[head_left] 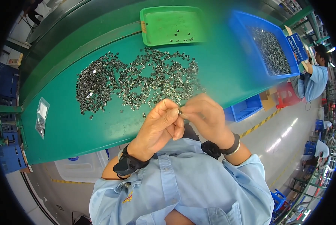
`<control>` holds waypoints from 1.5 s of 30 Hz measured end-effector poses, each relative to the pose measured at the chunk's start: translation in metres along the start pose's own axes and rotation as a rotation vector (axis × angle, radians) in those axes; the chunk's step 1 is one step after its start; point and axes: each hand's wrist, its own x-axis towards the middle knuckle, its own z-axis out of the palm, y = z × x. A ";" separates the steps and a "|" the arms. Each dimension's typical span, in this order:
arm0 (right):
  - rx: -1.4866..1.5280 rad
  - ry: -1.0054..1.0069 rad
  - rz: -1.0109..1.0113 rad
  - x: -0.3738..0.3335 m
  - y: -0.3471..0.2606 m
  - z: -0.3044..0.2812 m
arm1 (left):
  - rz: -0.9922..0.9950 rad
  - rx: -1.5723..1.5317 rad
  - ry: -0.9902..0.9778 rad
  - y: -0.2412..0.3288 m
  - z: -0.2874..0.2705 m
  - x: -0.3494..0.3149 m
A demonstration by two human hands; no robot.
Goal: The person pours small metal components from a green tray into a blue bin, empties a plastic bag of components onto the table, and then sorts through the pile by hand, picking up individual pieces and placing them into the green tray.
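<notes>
My left hand (161, 122) and my right hand (205, 115) meet in front of my chest, over the near edge of the green table. Between their fingertips is a small dark metal part (180, 111), pinched from both sides; its exact shape is too small to make out. Just beyond my hands, a wide spread of small shiny metal parts (149, 77) lies loose on the tabletop. It is densest toward the left, in a heap (95, 84). My right fingers are slightly blurred.
A shallow green tray (164, 26) at the far side holds several small parts. A blue bin (246, 41) full of metal parts stands at the far right. A clear bag (41, 116) lies at the left. Below the table's right edge is another blue bin (245, 108). A co-worker (314, 80) sits beyond.
</notes>
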 end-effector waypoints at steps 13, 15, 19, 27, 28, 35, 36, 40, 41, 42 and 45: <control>-0.055 -0.035 0.036 0.001 0.006 -0.002 | 0.045 0.296 0.139 0.006 0.003 -0.001; 0.007 -0.024 0.089 0.004 0.006 -0.005 | 0.048 0.230 0.141 0.006 0.006 0.000; -0.116 -0.076 0.059 0.026 0.016 -0.021 | 0.065 0.272 0.144 0.010 0.002 -0.002; -0.226 -0.033 0.297 0.144 0.079 -0.067 | 0.020 0.181 0.047 0.011 -0.010 -0.007; -0.236 -0.027 0.299 0.146 0.080 -0.071 | 0.014 0.178 0.036 0.012 -0.011 -0.005; -0.403 -0.113 0.320 0.096 0.059 -0.090 | 0.020 0.242 0.071 0.013 -0.011 -0.008; -0.404 -0.108 0.336 0.078 0.054 -0.094 | 0.004 0.238 0.071 0.013 -0.010 -0.007; -0.493 -0.208 0.350 0.020 0.040 -0.085 | 0.002 0.280 0.079 0.012 -0.010 -0.003; -0.562 -0.223 0.292 0.011 0.036 -0.081 | 0.009 0.284 0.096 0.011 -0.009 -0.004; -0.630 -0.238 0.232 0.005 0.034 -0.078 | 0.018 0.289 0.114 0.010 -0.007 -0.004; -0.688 -0.195 0.214 0.003 0.040 -0.064 | 0.036 0.317 0.139 0.007 -0.004 -0.004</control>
